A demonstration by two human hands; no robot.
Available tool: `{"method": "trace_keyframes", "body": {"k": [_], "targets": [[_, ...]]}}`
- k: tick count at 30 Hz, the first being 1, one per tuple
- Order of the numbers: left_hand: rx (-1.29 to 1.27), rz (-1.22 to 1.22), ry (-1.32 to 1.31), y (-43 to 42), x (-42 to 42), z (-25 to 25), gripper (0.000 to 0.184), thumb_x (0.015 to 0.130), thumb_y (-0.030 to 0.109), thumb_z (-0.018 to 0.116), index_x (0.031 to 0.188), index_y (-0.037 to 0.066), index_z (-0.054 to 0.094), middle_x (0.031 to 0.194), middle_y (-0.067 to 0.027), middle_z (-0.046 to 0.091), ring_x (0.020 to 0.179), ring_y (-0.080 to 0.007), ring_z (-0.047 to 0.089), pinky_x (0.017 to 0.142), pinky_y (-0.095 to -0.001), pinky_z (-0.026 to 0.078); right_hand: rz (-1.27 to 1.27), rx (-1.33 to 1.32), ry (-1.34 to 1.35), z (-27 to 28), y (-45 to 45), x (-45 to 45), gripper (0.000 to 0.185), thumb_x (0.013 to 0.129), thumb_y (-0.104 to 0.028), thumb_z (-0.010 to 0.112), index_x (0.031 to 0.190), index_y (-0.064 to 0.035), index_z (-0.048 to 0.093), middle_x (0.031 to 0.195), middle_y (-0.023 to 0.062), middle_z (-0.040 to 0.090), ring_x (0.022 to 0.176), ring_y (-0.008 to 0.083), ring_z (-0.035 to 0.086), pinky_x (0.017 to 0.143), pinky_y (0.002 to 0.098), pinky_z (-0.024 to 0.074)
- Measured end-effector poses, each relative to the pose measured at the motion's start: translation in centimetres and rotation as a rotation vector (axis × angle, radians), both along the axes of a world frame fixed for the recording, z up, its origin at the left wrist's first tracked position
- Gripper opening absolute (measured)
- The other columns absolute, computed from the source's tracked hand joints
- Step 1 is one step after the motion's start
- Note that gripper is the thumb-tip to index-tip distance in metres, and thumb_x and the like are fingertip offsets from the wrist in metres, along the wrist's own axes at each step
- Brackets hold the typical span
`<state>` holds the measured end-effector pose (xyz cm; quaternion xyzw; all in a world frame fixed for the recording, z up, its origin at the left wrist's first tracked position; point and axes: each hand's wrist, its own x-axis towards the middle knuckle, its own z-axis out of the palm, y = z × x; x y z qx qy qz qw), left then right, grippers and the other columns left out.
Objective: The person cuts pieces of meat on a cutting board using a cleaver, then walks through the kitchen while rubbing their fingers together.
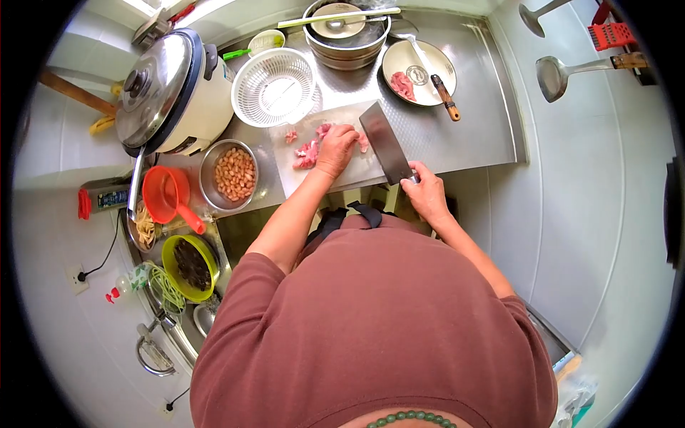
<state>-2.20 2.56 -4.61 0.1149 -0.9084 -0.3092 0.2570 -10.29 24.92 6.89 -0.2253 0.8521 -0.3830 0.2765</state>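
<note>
Head view: on the board (287,173), center of the frame, the meat (307,154) lies mostly left of the left hand (338,148), the nearer one, its fingers bent, their grip unclear. The right hand (427,195) grips the cleaver (384,143), slanting upper left to lower right. Left, a steel bowl (205,175) holds nuts (235,173); upper right, a plate (397,58) carries more meat.

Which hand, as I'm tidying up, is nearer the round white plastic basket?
Left hand, at the near-right side of the basket, by pink raw meat; right hand, farther right, on the broad steel cleaver.
</note>
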Motion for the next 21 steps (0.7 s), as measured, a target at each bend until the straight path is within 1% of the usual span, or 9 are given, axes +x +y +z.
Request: {"method": "trace_keyframes", "body": {"k": [3,6,9,12,15,18,19,21], "targets": [[-0.05,-0.082,-0.043,-0.1,-0.2,0.5,0.015,0.072,0.008,0.066,0.088,0.007,0.064,0.094,-0.0076,0.062,0.09,-0.028,0.059,0.078,-0.0359,0.048,-0.016,0.019,0.024,0.5,-0.4,1.1,0.031,0.076,-0.012,0.063,0.106,-0.0056,0.059,0.073,0.0159,0.062,0.065,0.0281,0.062,0.064,0.0358,0.0488],[-0.052,-0.104,-0.055,-0.1,-0.4,0.4,0.015,0.072,0.009,0.066,0.087,0.008,0.063,0.094,-0.0067,0.062,0.089,-0.0277,0.059,0.078,-0.0358,0.048,-0.035,0.041,0.019,-0.4,-0.4,1.8,0.034,0.077,-0.018,0.066,0.108,-0.0092,0.059,0.072,0.0112,0.062,0.063,0.0226,0.06,0.063,0.0342,0.0484],[-0.059,-0.117,-0.057,-0.2,-0.5,0.6,0.015,0.071,0.01,0.067,0.085,0.008,0.063,0.093,-0.006,0.062,0.089,-0.0274,0.058,0.077,-0.0356,0.048,-0.041,0.043,0.031,-1.0,-0.5,2.2,0.033,0.077,-0.017,0.066,0.109,-0.0094,0.059,0.072,0.0119,0.062,0.063,0.0227,0.06,0.063,0.0344,0.0485],[-0.067,-0.111,-0.054,-0.1,-0.7,0.5,0.014,0.07,0.01,0.067,0.084,0.008,0.063,0.092,-0.0056,0.062,0.088,-0.0273,0.058,0.077,-0.0355,0.048,-0.021,0.026,0.096,-1.8,-0.5,2.7,0.035,0.078,-0.018,0.066,0.11,-0.0084,0.058,0.072,0.0144,0.062,0.064,0.0266,0.061,0.064,0.0365,0.0489],[-0.081,-0.113,-0.048,-0.1,-1.0,0.1,0.014,0.069,0.01,0.066,0.082,0.007,0.062,0.09,-0.0059,0.061,0.088,-0.0274,0.058,0.076,-0.0357,0.048,0.074,0.08,0.14,-1.9,-0.9,3.1,0.038,0.081,-0.017,0.063,0.116,-0.0066,0.053,0.074,0.0186,0.062,0.068,0.0344,0.062,0.064,0.0411,0.0486],[-0.09,-0.141,-0.05,-0.3,-1.0,-0.6,0.014,0.068,0.01,0.066,0.081,0.006,0.062,0.089,-0.0066,0.061,0.087,-0.0277,0.057,0.076,-0.0359,0.049,0.156,0.208,0.112,-2.5,-2.2,4.0,0.041,0.084,-0.015,0.058,0.121,-0.0045,0.047,0.076,0.0237,0.062,0.072,0.0418,0.061,0.064,0.0469,0.0476],[-0.094,-0.144,-0.03,-0.3,-1.1,-0.9,0.013,0.068,0.01,0.066,0.081,0.006,0.062,0.089,-0.0068,0.061,0.087,-0.0277,0.057,0.076,-0.0359,0.049,0.21,0.25,0.128,-2.3,-2.9,4.1,0.036,0.085,-0.012,0.054,0.117,0.0002,0.043,0.075,0.0274,0.06,0.072,0.0452,0.059,0.064,0.0511,0.0469],[-0.096,-0.149,-0.015,-0.5,-1.2,-1.1,0.014,0.068,0.009,0.066,0.081,0.006,0.062,0.089,-0.007,0.061,0.087,-0.0278,0.057,0.076,-0.0358,0.049,0.216,0.245,0.191,-3.1,-4.1,3.8,0.025,0.086,-0.012,0.051,0.106,0.0013,0.044,0.071,0.0283,0.059,0.07,0.0459,0.06,0.062,0.0534,0.047]]}}
